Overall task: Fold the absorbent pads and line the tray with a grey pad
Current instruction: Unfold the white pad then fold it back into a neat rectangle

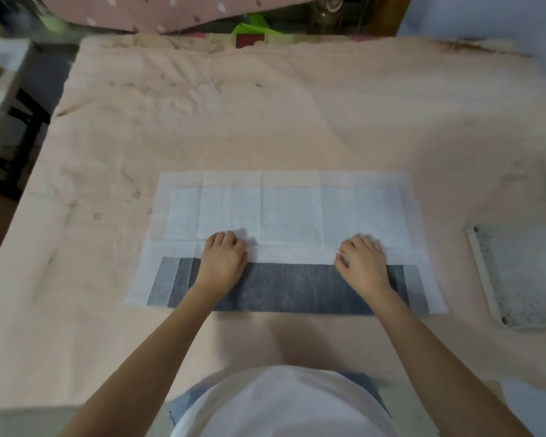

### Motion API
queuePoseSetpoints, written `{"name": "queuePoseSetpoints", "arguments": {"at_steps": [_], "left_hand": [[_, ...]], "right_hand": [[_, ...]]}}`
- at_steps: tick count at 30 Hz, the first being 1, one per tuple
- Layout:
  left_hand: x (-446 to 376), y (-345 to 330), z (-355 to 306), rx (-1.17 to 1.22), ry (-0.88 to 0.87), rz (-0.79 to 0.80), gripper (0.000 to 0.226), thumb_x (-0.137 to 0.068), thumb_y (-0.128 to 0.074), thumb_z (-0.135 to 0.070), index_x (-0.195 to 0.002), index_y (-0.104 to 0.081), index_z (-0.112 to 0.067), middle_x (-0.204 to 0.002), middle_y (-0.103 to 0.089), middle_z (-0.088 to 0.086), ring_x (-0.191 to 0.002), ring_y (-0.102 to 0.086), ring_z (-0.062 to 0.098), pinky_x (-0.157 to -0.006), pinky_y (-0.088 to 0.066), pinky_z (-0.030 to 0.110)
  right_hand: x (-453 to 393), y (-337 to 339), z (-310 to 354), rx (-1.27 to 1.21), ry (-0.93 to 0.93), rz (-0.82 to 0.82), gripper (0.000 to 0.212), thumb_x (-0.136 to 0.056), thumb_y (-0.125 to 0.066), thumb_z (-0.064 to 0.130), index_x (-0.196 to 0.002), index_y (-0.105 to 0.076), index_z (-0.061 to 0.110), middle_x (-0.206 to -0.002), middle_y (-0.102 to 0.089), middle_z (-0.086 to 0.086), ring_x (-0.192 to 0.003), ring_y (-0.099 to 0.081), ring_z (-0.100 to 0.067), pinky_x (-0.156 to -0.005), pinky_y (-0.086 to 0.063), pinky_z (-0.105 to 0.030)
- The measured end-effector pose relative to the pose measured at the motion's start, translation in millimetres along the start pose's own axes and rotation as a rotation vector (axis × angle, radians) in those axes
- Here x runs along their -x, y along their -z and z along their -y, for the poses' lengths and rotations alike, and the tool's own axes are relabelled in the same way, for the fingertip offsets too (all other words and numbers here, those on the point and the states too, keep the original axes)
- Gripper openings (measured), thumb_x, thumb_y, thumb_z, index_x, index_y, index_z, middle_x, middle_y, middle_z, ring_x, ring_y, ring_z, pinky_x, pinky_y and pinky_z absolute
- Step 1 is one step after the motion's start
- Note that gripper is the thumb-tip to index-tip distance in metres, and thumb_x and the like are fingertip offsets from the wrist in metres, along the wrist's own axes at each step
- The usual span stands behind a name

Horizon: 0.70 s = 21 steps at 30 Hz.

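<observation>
Single head-worn view, steeply downward, close over the blanket (265,121)

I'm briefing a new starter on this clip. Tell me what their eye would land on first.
First, the large white absorbent pad with a dark grey panel, spread flat in the middle of the peach-coloured fleece blanket. Next, the left hand and right hand, both with curled fingers at the pad's folded edge, side by side. Last, the pale rectangular tray at the right edge, apart from the pad.
</observation>
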State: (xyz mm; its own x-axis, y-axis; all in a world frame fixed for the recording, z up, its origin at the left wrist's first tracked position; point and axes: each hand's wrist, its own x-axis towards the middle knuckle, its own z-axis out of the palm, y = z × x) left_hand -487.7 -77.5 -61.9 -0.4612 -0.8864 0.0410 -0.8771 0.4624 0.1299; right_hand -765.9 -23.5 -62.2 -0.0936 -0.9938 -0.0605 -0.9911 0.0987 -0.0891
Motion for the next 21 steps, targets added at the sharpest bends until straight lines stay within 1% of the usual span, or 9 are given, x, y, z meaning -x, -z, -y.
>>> {"name": "queuePoseSetpoints", "arguments": {"at_steps": [1, 3, 5, 7, 9, 12, 15, 17, 21], "left_hand": [[2, -3, 0, 0.016, 0.014, -0.030, 0.014, -0.070, -0.074, -0.002, -0.079, -0.064, 0.003, -0.081, -0.062, 0.021, -0.074, -0.062, 0.037, -0.075, -0.052, 0.044], [7, -13, 1, 0.062, 0.042, -0.083, 0.029, -0.072, -0.070, -0.007, -0.098, -0.065, 0.004, -0.103, -0.064, 0.024, -0.096, -0.063, 0.040, -0.086, -0.051, 0.047], [15, -23, -3, 0.098, -0.010, -0.080, 0.046, -0.083, -0.056, -0.022, -0.124, -0.057, 0.001, -0.132, -0.055, 0.019, -0.123, -0.052, 0.035, -0.104, -0.039, 0.048], [24, -32, -11, 0.121, -0.131, -0.064, 0.053, -0.091, -0.044, -0.031, -0.138, -0.046, -0.005, -0.147, -0.039, 0.011, -0.137, -0.035, 0.028, -0.111, -0.026, 0.048], [32, -40, -20, 0.126, -0.202, -0.031, 0.053, -0.095, -0.039, -0.033, -0.141, -0.041, -0.007, -0.151, -0.033, 0.009, -0.141, -0.025, 0.025, -0.111, -0.023, 0.048], [41, -47, -28, 0.145, -0.147, 0.030, 0.054, -0.097, -0.033, -0.035, -0.143, -0.037, -0.008, -0.152, -0.031, 0.007, -0.144, -0.017, 0.021, -0.112, -0.021, 0.046], [43, -49, -32, 0.146, -0.092, 0.068, 0.054, -0.098, -0.029, -0.037, -0.144, -0.034, -0.009, -0.153, -0.028, 0.007, -0.144, -0.015, 0.021, -0.113, -0.019, 0.045], [43, -49, -33, 0.151, -0.089, 0.079, 0.055, -0.098, -0.029, -0.037, -0.144, -0.033, -0.008, -0.153, -0.029, 0.007, -0.144, -0.015, 0.021, -0.113, -0.019, 0.044], [43, -47, -32, 0.133, -0.097, 0.111, 0.054, -0.098, -0.029, -0.037, -0.143, -0.036, -0.008, -0.152, -0.031, 0.008, -0.144, -0.012, 0.019, -0.113, -0.019, 0.044]], "right_hand": [[0, 0, 2, 0.004, -0.003, -0.020, 0.009, -0.075, -0.070, 0.009, -0.073, -0.065, 0.002, -0.076, -0.062, -0.014, -0.076, -0.058, -0.032, -0.070, -0.046, -0.040], [1, -1, 5, -0.005, 0.000, -0.076, 0.016, -0.064, -0.078, 0.004, -0.066, -0.062, 0.002, -0.069, -0.060, -0.014, -0.067, -0.059, -0.031, -0.063, -0.049, -0.040], [1, -3, 7, -0.014, 0.004, -0.102, 0.018, -0.062, -0.080, 0.002, -0.066, -0.062, 0.002, -0.069, -0.060, -0.013, -0.066, -0.059, -0.030, -0.062, -0.051, -0.039], [1, -4, 8, -0.005, -0.008, -0.096, 0.016, -0.064, -0.079, 0.003, -0.070, -0.063, 0.003, -0.072, -0.061, -0.013, -0.068, -0.059, -0.030, -0.065, -0.051, -0.040], [3, -4, 11, -0.006, -0.052, -0.088, 0.017, -0.066, -0.078, 0.004, -0.078, -0.065, 0.002, -0.081, -0.063, -0.014, -0.075, -0.061, -0.031, -0.071, -0.051, -0.041], [12, -6, 23, -0.060, -0.105, -0.150, 0.028, -0.067, -0.075, 0.003, -0.094, -0.068, -0.001, -0.103, -0.067, -0.019, -0.096, -0.065, -0.034, -0.086, -0.051, -0.044], [26, -14, 46, -0.112, 0.006, -0.168, 0.038, -0.084, -0.050, 0.015, -0.115, -0.063, -0.003, -0.129, -0.057, -0.019, -0.123, -0.053, -0.032, -0.109, -0.035, -0.045], [35, -19, 66, -0.085, 0.098, -0.059, 0.049, -0.087, -0.040, 0.024, -0.125, -0.058, -0.002, -0.139, -0.050, -0.016, -0.131, -0.044, -0.030, -0.111, -0.024, -0.043], [49, -25, 97, 0.023, 0.181, 0.118, 0.057, -0.090, -0.032, 0.036, -0.132, -0.053, 0.004, -0.143, -0.045, -0.012, -0.134, -0.041, -0.025, -0.109, -0.017, -0.042]]}}
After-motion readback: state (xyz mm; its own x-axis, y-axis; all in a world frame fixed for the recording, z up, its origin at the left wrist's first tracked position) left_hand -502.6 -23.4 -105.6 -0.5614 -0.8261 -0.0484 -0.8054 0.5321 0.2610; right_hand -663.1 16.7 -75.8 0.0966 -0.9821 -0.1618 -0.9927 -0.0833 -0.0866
